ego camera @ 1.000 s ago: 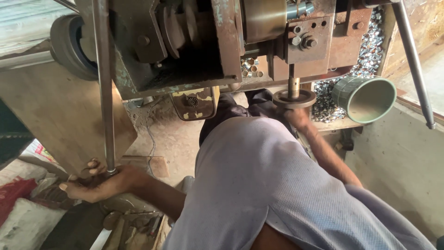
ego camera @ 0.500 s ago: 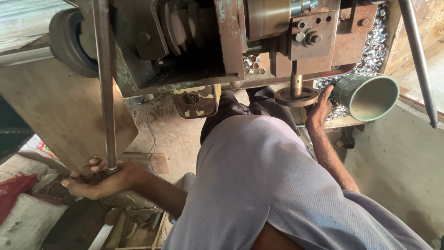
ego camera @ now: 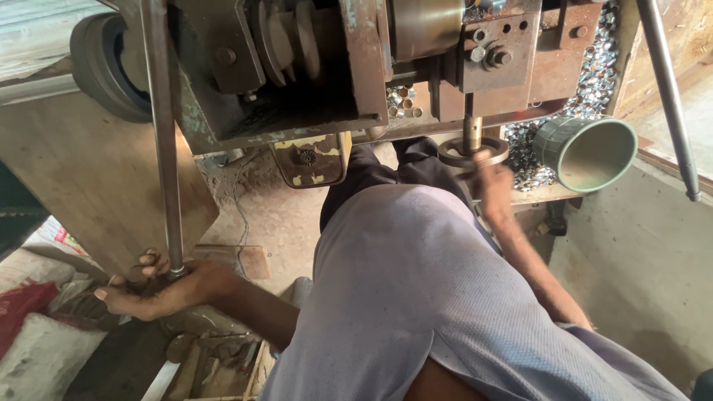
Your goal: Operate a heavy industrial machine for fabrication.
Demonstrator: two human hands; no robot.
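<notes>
Fingers (ego camera: 148, 261) of the left hand (ego camera: 160, 289) curl around the foot of a long steel rod (ego camera: 165, 148), gripping it low and far left of the rusty press machine (ego camera: 356, 67). Right of the rod, under the machine's vertical spindle (ego camera: 472, 126), sits a round metal die ring (ego camera: 471, 152). On that ring's right edge the right hand (ego camera: 494, 186) rests, its fingers bent over something too small to make out. Further right a green plastic funnel (ego camera: 587, 152) lies on its side beside a heap of small metal rings (ego camera: 594, 82).
</notes>
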